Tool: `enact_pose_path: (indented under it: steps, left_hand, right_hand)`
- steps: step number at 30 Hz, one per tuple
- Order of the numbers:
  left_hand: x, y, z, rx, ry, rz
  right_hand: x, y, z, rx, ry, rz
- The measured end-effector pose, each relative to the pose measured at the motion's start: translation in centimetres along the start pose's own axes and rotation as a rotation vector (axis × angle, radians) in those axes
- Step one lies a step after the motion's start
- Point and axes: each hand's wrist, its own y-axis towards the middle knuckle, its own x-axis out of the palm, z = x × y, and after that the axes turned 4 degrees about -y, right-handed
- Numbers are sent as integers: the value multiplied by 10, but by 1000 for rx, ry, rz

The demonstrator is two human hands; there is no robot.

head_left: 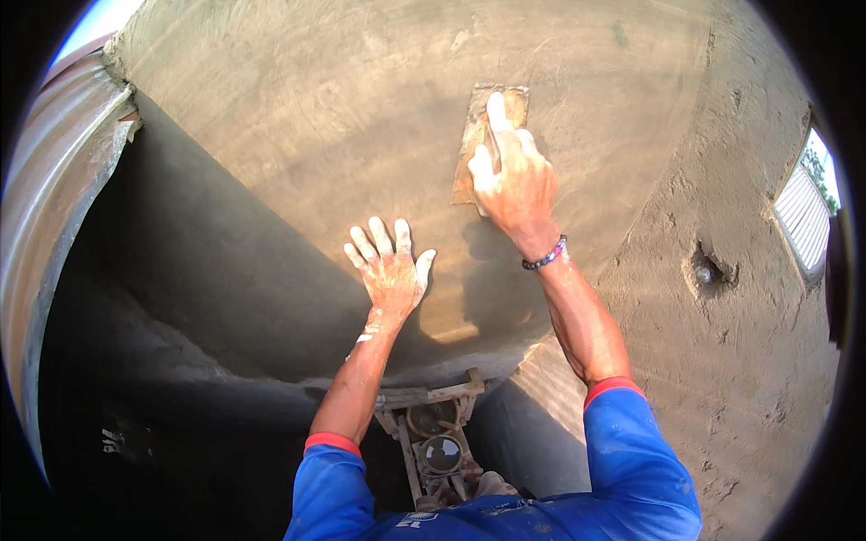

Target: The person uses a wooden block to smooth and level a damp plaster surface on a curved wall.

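Observation:
My right hand (521,185) grips a plastering trowel (469,149) by its handle, with the index finger stretched up along it. The trowel's rectangular plate is smeared with plaster and lies against the grey-brown plastered wall (316,108). Lower and to the left, my left hand (390,270) is open, its palm toward the wall and its fingers spread. That hand looks as if it touches the surface. Pale plaster coats its fingertips and spots the wrist. A braided bracelet (545,254) circles my right wrist.
Corrugated metal sheeting (63,189) curves along the left edge. The rougher right-hand wall (749,361) has a broken hole (706,270) and a window opening (807,207). Below me are a wooden frame (439,394) and a round container (423,456). Deep shadow fills the lower left.

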Motion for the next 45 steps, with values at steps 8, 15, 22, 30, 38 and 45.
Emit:
enact_pose_path:
  steps: [8, 15, 22, 30, 38, 45]
  left_hand:
    - [2, 4, 0, 28, 16, 3]
    - [-3, -2, -9, 20, 37, 61]
    - [-60, -15, -4, -36, -142, -120]
    - [-83, -119, 11, -346, -220, -312]
    - [-92, -162, 61, -370, -311, -676]
    - [-93, -233, 36, -460, -258, -817]
  right_hand:
    - [-5, -49, 45, -137, -25, -188]
    - [18, -45, -6, -233, -85, -207]
    - [10, -161, 121, -151, -174, -282]
    - [26, -100, 38, -52, 33, -128]
    - [18, -142, 93, -59, -35, -263]
    - [17, -62, 9, -89, 46, -247]
